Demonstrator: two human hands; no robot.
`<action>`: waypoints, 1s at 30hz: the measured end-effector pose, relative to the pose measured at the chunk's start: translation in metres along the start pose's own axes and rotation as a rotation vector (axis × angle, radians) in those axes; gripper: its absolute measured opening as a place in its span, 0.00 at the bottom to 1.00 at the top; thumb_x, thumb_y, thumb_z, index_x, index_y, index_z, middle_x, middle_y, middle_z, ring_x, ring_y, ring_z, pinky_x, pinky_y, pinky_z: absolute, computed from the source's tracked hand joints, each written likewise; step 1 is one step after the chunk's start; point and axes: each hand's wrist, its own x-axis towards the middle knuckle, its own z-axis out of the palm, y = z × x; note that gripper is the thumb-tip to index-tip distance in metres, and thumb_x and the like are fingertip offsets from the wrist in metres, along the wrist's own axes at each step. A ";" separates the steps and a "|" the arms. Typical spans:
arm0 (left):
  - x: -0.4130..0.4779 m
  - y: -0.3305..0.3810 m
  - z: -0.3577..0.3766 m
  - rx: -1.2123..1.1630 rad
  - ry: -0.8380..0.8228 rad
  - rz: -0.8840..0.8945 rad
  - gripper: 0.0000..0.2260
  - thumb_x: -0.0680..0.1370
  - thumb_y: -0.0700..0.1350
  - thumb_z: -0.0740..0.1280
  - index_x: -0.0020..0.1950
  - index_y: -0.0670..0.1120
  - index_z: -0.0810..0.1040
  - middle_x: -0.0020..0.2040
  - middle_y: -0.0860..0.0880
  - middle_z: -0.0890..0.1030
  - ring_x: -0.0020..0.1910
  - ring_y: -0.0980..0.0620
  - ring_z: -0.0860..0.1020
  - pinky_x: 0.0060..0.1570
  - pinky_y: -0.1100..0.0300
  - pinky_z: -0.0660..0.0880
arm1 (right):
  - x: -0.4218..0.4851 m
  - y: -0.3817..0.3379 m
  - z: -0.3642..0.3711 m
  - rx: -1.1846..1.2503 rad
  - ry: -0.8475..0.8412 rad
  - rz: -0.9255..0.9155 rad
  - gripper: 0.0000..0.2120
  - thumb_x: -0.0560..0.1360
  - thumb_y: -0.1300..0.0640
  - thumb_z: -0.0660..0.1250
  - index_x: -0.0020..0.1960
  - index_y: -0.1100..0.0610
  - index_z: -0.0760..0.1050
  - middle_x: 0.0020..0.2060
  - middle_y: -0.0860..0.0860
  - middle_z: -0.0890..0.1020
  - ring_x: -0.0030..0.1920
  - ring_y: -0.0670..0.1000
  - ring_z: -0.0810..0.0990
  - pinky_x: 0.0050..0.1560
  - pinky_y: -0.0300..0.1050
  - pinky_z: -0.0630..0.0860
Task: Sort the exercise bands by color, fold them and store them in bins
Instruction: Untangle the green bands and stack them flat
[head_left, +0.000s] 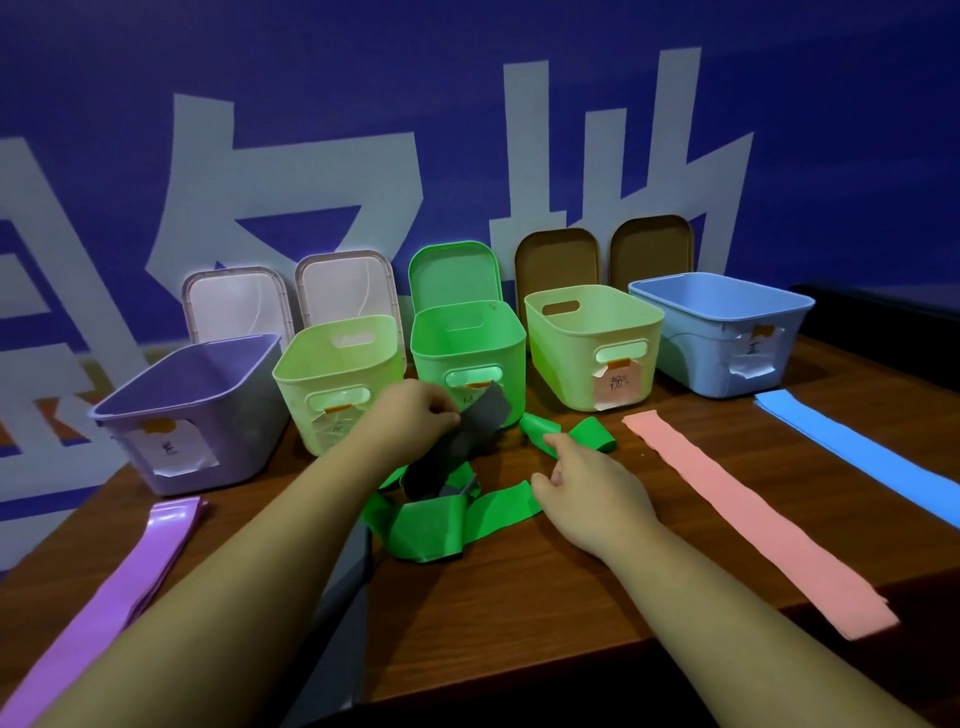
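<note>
Wooden table (571, 597) — left hand (415, 410) pinches grey band (483, 415), right hand (592, 493) touches green band (431, 525).

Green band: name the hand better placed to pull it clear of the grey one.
Right. The right hand touches the green band with fingers extended and holding nothing. The left hand pinches the grey band, so it would likely have to let go first.

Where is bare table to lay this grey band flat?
Bare brown wooden table shows between the flat pink exercise band and the flat blue exercise band, and at the front-centre edge. Crowded: the middle, around the tangled green exercise band and the grey exercise band.
</note>
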 end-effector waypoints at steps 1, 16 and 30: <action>-0.002 0.001 -0.007 -0.022 0.055 0.017 0.06 0.82 0.47 0.71 0.53 0.49 0.87 0.47 0.50 0.85 0.48 0.48 0.82 0.47 0.56 0.76 | 0.000 0.000 -0.001 0.015 0.000 -0.005 0.27 0.84 0.43 0.64 0.82 0.43 0.63 0.51 0.43 0.81 0.52 0.45 0.81 0.49 0.46 0.83; -0.058 0.049 -0.100 -0.797 0.134 0.075 0.08 0.85 0.46 0.68 0.59 0.51 0.87 0.53 0.52 0.88 0.55 0.48 0.86 0.54 0.48 0.84 | 0.007 -0.089 -0.067 1.122 -0.119 0.012 0.24 0.82 0.33 0.62 0.59 0.50 0.86 0.51 0.44 0.89 0.56 0.48 0.86 0.58 0.47 0.79; -0.064 -0.076 -0.044 -0.017 -0.084 -0.099 0.14 0.82 0.54 0.70 0.65 0.49 0.82 0.60 0.50 0.84 0.57 0.48 0.82 0.61 0.51 0.79 | 0.026 -0.133 -0.057 1.073 0.111 -0.123 0.09 0.82 0.55 0.68 0.55 0.59 0.83 0.54 0.63 0.84 0.50 0.50 0.79 0.54 0.50 0.76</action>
